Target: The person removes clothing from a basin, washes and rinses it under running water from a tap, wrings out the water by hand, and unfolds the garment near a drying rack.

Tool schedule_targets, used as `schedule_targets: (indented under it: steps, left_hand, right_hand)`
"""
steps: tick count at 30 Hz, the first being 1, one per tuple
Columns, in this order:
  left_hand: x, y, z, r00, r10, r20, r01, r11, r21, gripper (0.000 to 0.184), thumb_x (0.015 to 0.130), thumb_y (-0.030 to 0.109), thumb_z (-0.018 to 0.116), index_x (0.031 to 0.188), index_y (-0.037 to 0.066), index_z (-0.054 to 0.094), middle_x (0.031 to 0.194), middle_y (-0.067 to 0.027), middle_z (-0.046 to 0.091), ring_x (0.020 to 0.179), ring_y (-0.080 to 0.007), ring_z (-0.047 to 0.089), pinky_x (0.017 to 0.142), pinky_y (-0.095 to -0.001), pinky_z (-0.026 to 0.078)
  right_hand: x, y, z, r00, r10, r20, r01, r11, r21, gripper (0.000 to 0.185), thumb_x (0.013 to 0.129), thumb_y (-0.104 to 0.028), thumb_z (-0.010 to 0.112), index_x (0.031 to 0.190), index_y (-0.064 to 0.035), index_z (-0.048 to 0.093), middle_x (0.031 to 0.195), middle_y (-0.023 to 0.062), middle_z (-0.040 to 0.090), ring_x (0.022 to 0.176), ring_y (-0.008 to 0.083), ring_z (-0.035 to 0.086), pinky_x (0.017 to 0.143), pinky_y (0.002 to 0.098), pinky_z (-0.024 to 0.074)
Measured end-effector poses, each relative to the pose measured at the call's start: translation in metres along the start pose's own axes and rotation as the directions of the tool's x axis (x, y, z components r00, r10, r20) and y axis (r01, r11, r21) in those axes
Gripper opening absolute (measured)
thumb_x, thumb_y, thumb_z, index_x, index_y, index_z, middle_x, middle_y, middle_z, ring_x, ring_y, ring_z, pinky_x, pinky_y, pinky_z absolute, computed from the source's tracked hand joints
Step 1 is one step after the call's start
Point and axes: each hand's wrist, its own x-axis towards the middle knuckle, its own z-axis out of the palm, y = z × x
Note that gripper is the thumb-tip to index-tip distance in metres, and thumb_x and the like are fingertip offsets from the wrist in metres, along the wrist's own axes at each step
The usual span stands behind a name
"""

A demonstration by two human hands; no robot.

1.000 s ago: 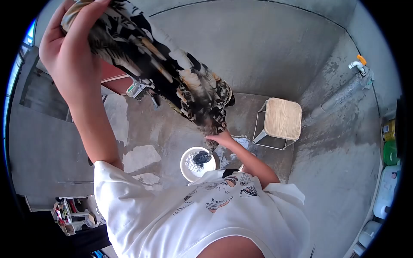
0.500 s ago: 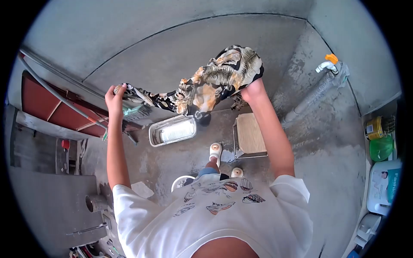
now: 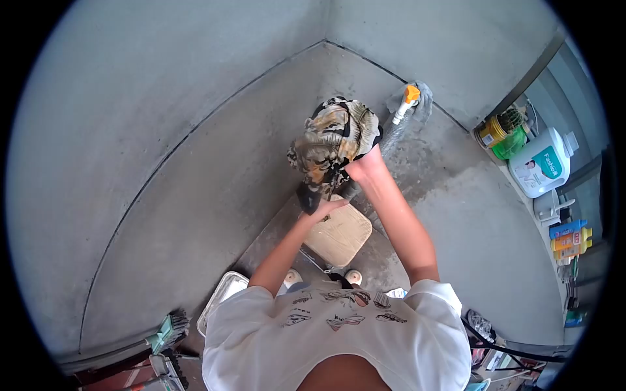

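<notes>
A bunched leaf-and-flower print garment (image 3: pixel 336 140) in black, cream and orange hangs in front of me, above a stool. My right hand (image 3: pixel 366 166) holds its right side, with the fingers hidden in the folds. At the garment's dark lower end, my left hand (image 3: pixel 324 208) grips the fabric. Its thumb points right, while the cloth covers most of its other fingers. Beneath my hands stands the stool with a pale wood-look seat (image 3: pixel 339 234).
A pipe with an orange-handled tap (image 3: pixel 410 95) rises near the wall corner. On the right ledge stand a white detergent jug (image 3: pixel 540 163), a yellow can (image 3: pixel 492 132) and several bottles. A pale basin (image 3: pixel 222 293) and a green brush (image 3: pixel 166 331) lie lower left.
My view has turned right toward the wall corner. My left hand has come in close to my right, and the stretched-out garment is now bunched together.
</notes>
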Motion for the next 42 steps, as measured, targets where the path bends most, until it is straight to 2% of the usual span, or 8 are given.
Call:
schedule_targets:
  steps: [4, 7, 17, 23, 35, 38, 40, 42]
  left_hand:
    - [0.028, 0.068, 0.022, 0.862, -0.464, 0.203, 0.318, 0.184, -0.93, 0.04, 0.086, 0.031, 0.037, 0.118, 0.008, 0.038, 0.115, -0.0055, 0.045, 0.104, -0.0171, 0.044, 0.089, -0.029, 0.036]
    - [0.043, 0.065, 0.028, 0.966, -0.131, 0.222, 0.214, -0.074, -0.974, 0.035, 0.087, 0.027, 0.034, 0.115, 0.006, 0.041, 0.114, -0.0083, 0.046, 0.102, -0.0194, 0.046, 0.086, -0.0321, 0.04]
    - [0.05, 0.013, 0.075, 0.96, -0.199, 0.199, 0.22, 0.087, -0.972, 0.038, 0.087, 0.032, 0.028, 0.108, 0.006, 0.044, 0.109, -0.0118, 0.048, 0.101, -0.0285, 0.046, 0.087, -0.0419, 0.037]
    - [0.051, 0.007, 0.093, 0.94, -0.335, 0.069, 0.095, 0.062, -0.994, 0.04, 0.087, 0.036, 0.026, 0.108, 0.006, 0.043, 0.11, -0.012, 0.047, 0.103, -0.0273, 0.043, 0.09, -0.0421, 0.034]
    - [0.027, -0.056, 0.123, 0.699, -0.687, 0.198, 0.2, -0.078, -0.977, 0.024, 0.081, 0.022, 0.044, 0.094, 0.007, 0.056, 0.095, -0.0085, 0.057, 0.09, -0.0253, 0.053, 0.082, -0.0392, 0.042]
    - [0.005, -0.131, 0.144, 0.844, -0.525, -0.108, 0.15, 0.425, -0.893, 0.012, 0.055, 0.007, 0.053, 0.066, 0.003, 0.055, 0.071, -0.014, 0.054, 0.07, -0.0276, 0.053, 0.066, -0.0375, 0.043]
    - [0.007, -0.086, 0.12, 0.568, -0.771, 0.287, 0.253, -0.169, -0.953, 0.034, 0.087, 0.023, 0.028, 0.101, 0.002, 0.051, 0.105, -0.0154, 0.053, 0.098, -0.0314, 0.048, 0.088, -0.046, 0.037]
    - [0.007, -0.091, 0.115, 0.604, -0.737, 0.302, 0.281, -0.157, -0.947, 0.034, 0.087, 0.023, 0.028, 0.101, 0.002, 0.05, 0.103, -0.0153, 0.053, 0.097, -0.0312, 0.049, 0.087, -0.0462, 0.038]
  right_hand:
    - [-0.008, -0.011, -0.037, 0.999, -0.039, -0.007, 0.032, 0.901, -0.433, 0.025, 0.08, -0.018, 0.052, 0.099, -0.0018, 0.051, 0.097, 0.0069, 0.056, 0.085, 0.0176, 0.054, 0.078, 0.0299, 0.044]
    - [-0.028, -0.03, -0.102, 0.995, -0.002, 0.097, 0.094, 0.273, -0.957, 0.023, 0.072, -0.008, 0.057, 0.093, 0.0, 0.053, 0.091, 0.0067, 0.057, 0.08, 0.0123, 0.052, 0.073, 0.0271, 0.0427]
    - [-0.106, -0.011, -0.249, 0.974, 0.181, -0.139, -0.126, -0.081, -0.989, 0.068, 0.059, -0.014, 0.066, 0.121, -0.0076, 0.038, 0.126, 0.0161, 0.032, 0.114, 0.0305, 0.033, 0.096, 0.0322, 0.0279]
    - [-0.01, -0.123, -0.13, 0.67, -0.646, 0.366, 0.256, -0.261, -0.931, 0.056, 0.064, -0.025, 0.063, 0.111, -0.0012, 0.043, 0.108, 0.0177, 0.045, 0.098, 0.0345, 0.046, 0.082, 0.0393, 0.0404]
    - [0.043, -0.156, -0.135, 0.846, -0.337, 0.413, 0.152, -0.591, -0.792, 0.032, 0.066, -0.02, 0.048, 0.086, 0.0042, 0.053, 0.073, 0.0218, 0.053, 0.067, 0.0351, 0.054, 0.063, 0.0418, 0.044]
    - [0.044, -0.164, -0.135, 0.857, -0.255, 0.448, 0.251, -0.552, -0.795, 0.032, 0.069, -0.021, 0.047, 0.083, 0.0076, 0.051, 0.077, 0.0256, 0.052, 0.077, 0.0364, 0.053, 0.07, 0.0411, 0.0437]
    - [0.047, -0.169, -0.133, 0.924, -0.106, 0.367, 0.269, -0.504, -0.821, 0.034, 0.071, -0.021, 0.043, 0.093, 0.0053, 0.049, 0.084, 0.0236, 0.051, 0.087, 0.0358, 0.049, 0.077, 0.0412, 0.0391]
    - [0.046, -0.169, -0.136, 0.923, -0.11, 0.368, 0.283, -0.454, -0.845, 0.036, 0.07, -0.02, 0.043, 0.098, 0.002, 0.047, 0.084, 0.0202, 0.048, 0.082, 0.0335, 0.049, 0.074, 0.0398, 0.0386]
